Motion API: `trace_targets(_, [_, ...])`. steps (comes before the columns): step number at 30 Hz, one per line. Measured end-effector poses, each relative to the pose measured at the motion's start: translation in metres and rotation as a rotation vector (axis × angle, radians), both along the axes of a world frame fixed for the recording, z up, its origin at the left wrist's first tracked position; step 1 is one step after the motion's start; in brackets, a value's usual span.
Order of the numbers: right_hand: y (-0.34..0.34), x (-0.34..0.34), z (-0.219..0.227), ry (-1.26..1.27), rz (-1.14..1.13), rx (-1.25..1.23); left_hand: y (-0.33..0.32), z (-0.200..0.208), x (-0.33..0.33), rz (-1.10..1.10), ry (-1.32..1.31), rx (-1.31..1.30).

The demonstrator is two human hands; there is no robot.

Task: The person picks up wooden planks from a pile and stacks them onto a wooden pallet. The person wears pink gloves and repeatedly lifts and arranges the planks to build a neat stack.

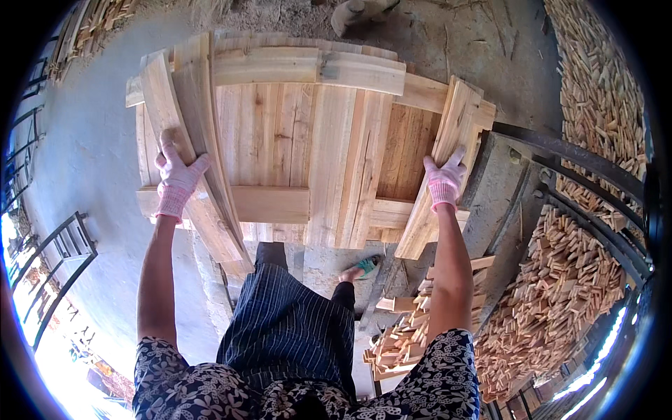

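Observation:
Beneath my hands lies a broad stack of pale wooden planks (329,161), some running lengthwise and others crosswise. My left hand (180,175), in a white and pink knit glove, grips a slanting plank (162,98) near the stack's left end, thumb and fingers spread over its width. A second, darker plank (194,91) lies alongside that one. At the right end, my right hand (445,179), gloved the same way, is closed over a slanting plank (456,112) lying on the stack. The undersides of both grips are hidden.
Large heaps of short wood offcuts (542,301) cover the right side. Dark metal bars (574,150) run beside the stack. More wood pieces (420,325) are piled near my right arm. Metal frames (70,245) stand at left on grey concrete floor (105,154).

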State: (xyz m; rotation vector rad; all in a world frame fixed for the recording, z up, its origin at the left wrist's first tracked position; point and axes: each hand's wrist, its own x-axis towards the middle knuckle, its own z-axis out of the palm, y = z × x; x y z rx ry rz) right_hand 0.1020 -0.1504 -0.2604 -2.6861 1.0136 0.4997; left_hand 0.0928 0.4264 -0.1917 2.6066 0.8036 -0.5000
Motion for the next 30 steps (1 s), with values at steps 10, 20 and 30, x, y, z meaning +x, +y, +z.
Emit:
trace_targets(10, [0.027,-0.016,-0.024,-0.153,0.246,-0.087,0.003,-0.022,-0.008,0.102,-0.103,-0.175])
trace_targets(20, [0.075,-0.005,-0.056,-0.325,0.266,-0.145,-0.013,-0.004,-0.004,0.086,-0.147,-0.194])
trace_targets(30, [0.208,-0.019,-0.003,-0.533,1.021,0.200,0.006,0.074,-0.004,0.078,-0.123,-0.262])
